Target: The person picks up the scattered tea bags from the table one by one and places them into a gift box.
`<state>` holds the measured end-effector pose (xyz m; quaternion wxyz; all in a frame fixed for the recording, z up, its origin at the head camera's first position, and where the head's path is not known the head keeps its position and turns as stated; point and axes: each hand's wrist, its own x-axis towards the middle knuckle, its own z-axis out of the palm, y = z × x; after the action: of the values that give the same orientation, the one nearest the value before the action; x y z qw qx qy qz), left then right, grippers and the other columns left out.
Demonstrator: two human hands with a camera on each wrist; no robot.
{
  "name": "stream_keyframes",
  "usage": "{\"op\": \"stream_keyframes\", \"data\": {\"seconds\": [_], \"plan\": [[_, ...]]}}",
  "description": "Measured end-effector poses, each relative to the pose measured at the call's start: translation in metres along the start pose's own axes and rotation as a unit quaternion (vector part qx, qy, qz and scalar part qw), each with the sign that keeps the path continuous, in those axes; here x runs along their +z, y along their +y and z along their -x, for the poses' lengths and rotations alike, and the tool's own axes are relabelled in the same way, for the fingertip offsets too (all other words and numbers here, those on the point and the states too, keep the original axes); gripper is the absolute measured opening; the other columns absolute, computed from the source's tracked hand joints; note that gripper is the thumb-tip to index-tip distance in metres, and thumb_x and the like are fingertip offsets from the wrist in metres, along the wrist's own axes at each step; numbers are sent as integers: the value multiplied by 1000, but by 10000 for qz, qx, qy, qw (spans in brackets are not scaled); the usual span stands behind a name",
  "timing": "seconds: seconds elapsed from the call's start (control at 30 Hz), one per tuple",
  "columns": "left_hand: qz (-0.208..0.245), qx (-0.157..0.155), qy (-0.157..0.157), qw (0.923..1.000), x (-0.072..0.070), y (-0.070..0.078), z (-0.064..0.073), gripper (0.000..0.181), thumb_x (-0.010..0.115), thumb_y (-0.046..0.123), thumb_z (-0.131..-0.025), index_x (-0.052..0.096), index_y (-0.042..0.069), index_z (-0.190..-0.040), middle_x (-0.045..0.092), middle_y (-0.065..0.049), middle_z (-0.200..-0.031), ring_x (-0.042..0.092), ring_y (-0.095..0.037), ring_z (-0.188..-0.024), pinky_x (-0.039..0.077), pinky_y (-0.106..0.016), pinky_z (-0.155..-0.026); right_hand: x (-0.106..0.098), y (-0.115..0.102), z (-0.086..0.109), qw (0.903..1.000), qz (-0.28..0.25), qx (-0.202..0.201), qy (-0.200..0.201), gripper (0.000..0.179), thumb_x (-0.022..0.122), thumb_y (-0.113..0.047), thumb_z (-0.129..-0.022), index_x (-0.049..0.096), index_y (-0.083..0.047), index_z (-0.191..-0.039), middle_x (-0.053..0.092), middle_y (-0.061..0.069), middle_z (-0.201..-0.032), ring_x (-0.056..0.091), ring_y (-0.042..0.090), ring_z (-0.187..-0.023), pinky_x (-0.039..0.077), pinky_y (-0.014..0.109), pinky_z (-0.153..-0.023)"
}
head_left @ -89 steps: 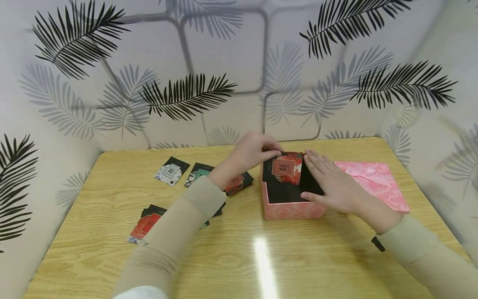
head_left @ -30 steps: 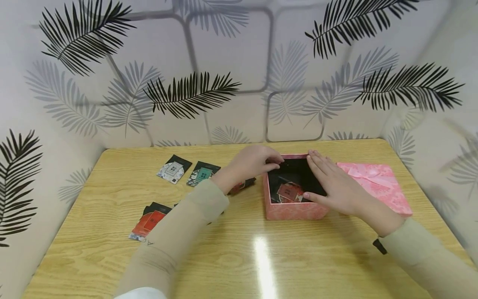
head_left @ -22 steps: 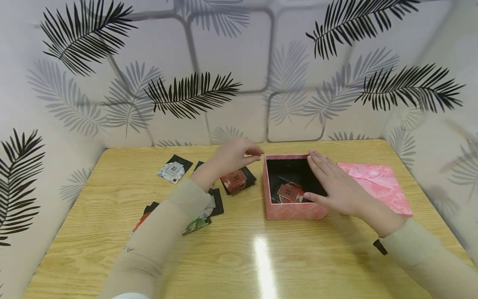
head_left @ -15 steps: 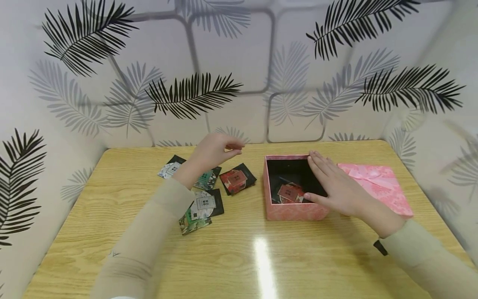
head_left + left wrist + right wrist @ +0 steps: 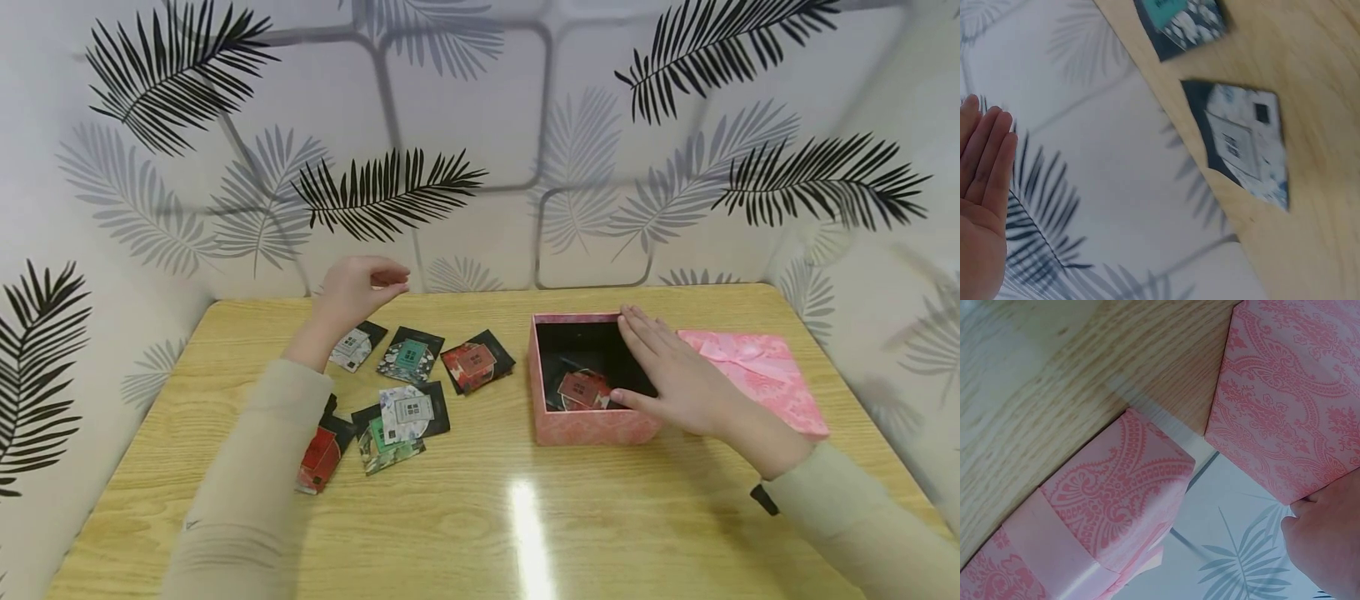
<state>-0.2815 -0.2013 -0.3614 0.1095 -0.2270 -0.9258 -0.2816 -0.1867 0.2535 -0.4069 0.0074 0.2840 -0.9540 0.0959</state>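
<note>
My left hand (image 5: 352, 292) hovers with nothing in it above the back left of the table, near a white-printed sachet (image 5: 351, 348). In the left wrist view its fingers (image 5: 988, 150) look straight, and that white sachet lies below. My right hand (image 5: 678, 379) rests on the right rim of an open pink box (image 5: 596, 427), fingers extended. A red-labelled black sachet (image 5: 581, 389) lies inside the box. On the table are a teal sachet (image 5: 410, 356), a red one (image 5: 476, 360), a white one (image 5: 412, 411) overlapping a green one (image 5: 386, 450), and a red one (image 5: 321, 457) partly behind the left sleeve.
A pink lid (image 5: 757, 371) with a ribbon bow lies right of the box, partly behind the right hand. The wooden table (image 5: 600, 525) meets a leaf-patterned backdrop (image 5: 480, 242) at its back edge.
Earlier, my left hand held a red-labelled sachet over the box. It let go, and the sachet now lies inside. The left hand has moved left, empty. The right hand stays put.
</note>
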Motion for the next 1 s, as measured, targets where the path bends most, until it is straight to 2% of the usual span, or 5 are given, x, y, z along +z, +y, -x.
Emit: {"op": "stream_keyframes", "data": {"seconds": [0.23,0.43,0.6,0.83,1.0], "plan": [[417,-682,248,9965,-5,-35,14,27,75,8,-100,75,-4,-124,77,-25,-118,75,-40,-103,62,-53,-94,1,1,1,10000,28,-30,39,99,66,-51,-102,18,6,-167,14,25,-177,15,42,-165,10,48,-138],[616,-1055,327,9920,-5,-60,29,33,76,8,-99,72,-6,-128,75,-28,-123,73,-44,-110,60,-56,-98,0,1,1,10000,1,34,-18,99,66,-51,-102,17,4,-168,13,23,-177,14,42,-165,14,53,-136],[606,-1347,129,9889,-3,-76,40,39,77,8,-98,69,-9,-132,71,-31,-129,70,-47,-118,57,-58,-104,0,1,1,10000,-7,68,-43,99,66,-51,-102,16,4,-168,13,23,-178,14,42,-165,17,56,-135],[506,-1722,-342,9832,0,-92,52,47,77,13,-98,65,-10,-137,68,-33,-134,67,-48,-123,55,-59,-106,0,0,1,10000,-20,73,-47,99,66,-52,-102,16,4,-168,12,22,-178,13,41,-166,15,55,-136],[333,-1875,-662,9795,1,-103,58,51,77,17,-99,63,-9,-140,66,-32,-138,65,-48,-125,55,-59,-106,0,0,1,10000,-2,46,-6,99,66,-52,-102,16,4,-168,13,23,-178,14,41,-166,14,54,-136]]}}
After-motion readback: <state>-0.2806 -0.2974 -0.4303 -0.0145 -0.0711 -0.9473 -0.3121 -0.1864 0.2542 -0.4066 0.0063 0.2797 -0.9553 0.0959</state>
